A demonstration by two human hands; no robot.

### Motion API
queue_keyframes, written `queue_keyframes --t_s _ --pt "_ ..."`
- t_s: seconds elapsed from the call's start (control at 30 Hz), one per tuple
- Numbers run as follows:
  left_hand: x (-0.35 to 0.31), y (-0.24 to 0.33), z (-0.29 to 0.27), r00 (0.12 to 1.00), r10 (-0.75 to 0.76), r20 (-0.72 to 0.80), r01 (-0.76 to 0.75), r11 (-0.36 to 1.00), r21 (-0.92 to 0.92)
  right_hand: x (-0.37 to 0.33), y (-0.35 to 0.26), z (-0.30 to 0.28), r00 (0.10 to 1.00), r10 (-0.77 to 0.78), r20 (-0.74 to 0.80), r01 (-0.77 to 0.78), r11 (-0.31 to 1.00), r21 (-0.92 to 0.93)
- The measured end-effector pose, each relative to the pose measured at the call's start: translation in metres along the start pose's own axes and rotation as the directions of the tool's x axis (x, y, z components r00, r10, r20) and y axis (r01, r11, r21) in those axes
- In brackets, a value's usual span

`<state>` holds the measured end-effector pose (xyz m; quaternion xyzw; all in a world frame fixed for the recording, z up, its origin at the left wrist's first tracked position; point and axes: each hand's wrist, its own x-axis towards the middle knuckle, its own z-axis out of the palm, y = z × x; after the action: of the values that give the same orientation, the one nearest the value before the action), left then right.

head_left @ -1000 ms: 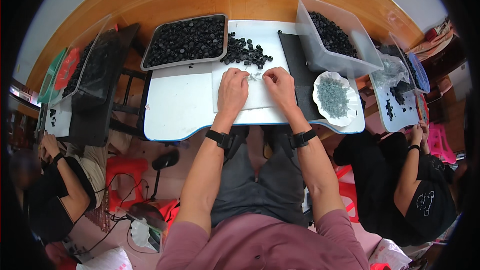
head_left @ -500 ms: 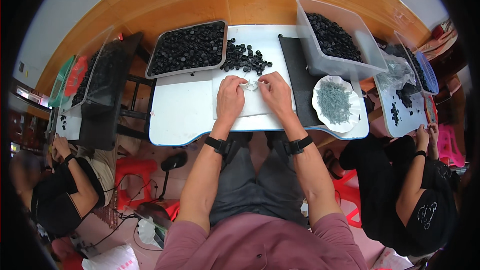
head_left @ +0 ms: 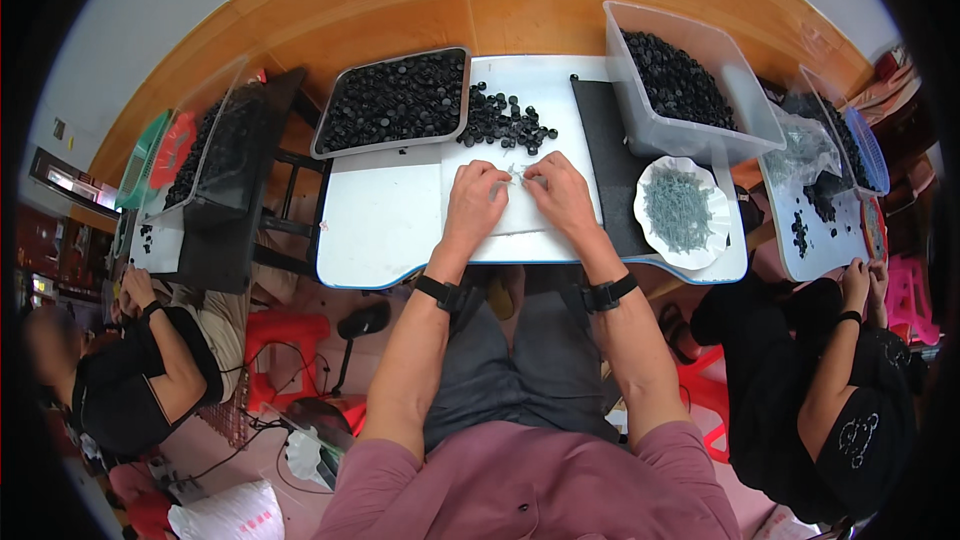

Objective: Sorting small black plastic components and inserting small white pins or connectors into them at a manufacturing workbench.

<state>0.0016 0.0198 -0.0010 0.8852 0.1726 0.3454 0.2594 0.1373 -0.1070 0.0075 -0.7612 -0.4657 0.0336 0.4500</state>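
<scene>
My left hand point(head_left: 474, 204) and my right hand point(head_left: 562, 196) meet over a white board point(head_left: 525, 218) at the front of the table. Both have fingers bent into a pinch, their tips almost touching. Some tiny pale grey slivers point(head_left: 516, 170) show between the fingertips; they are too small to tell which hand holds which. Just beyond my hands, small round black caps point(head_left: 512, 125) lie loose in a pile. A scalloped white dish point(head_left: 716, 242) to the right of my right hand holds a heap of thin grey-green pieces point(head_left: 678, 208).
A metal tray point(head_left: 330, 152) full of black caps stands at the back left. At the back right, a clear plastic bin point(head_left: 690, 140) with more caps rests near a black mat point(head_left: 605, 155). Co-workers sit at side tables left and right. Red stools point(head_left: 285, 345) stand below.
My fingertips have drawn a little closer together, covering more of the pale slivers. The whole view has shifted slightly, so the table appears farther right.
</scene>
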Motion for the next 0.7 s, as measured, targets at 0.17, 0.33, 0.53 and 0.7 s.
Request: queue_keyframes --t_s 0.17,0.33,0.53,0.7 --pt "0.004 0.001 -0.006 0.995 -0.056 0.077 0.057 0.998 -0.015 -0.002 0.007 0.005 0.996 0.024 -0.081 -0.023 1.0 0.018" --pt "0.014 0.008 -0.008 0.993 -0.012 0.116 0.005 0.998 0.062 -0.001 0.004 0.006 0.975 0.04 -0.219 -0.04 0.999 0.009" --pt "0.017 0.003 -0.006 0.989 -0.058 0.134 0.047 0.996 0.078 0.001 0.004 0.004 0.958 0.056 -0.28 -0.04 0.997 0.063" --pt "0.009 -0.003 -0.005 0.902 -0.431 -0.016 0.394 0.838 -0.378 -0.001 0.002 0.0 0.961 0.078 -0.267 -0.058 0.995 0.079"
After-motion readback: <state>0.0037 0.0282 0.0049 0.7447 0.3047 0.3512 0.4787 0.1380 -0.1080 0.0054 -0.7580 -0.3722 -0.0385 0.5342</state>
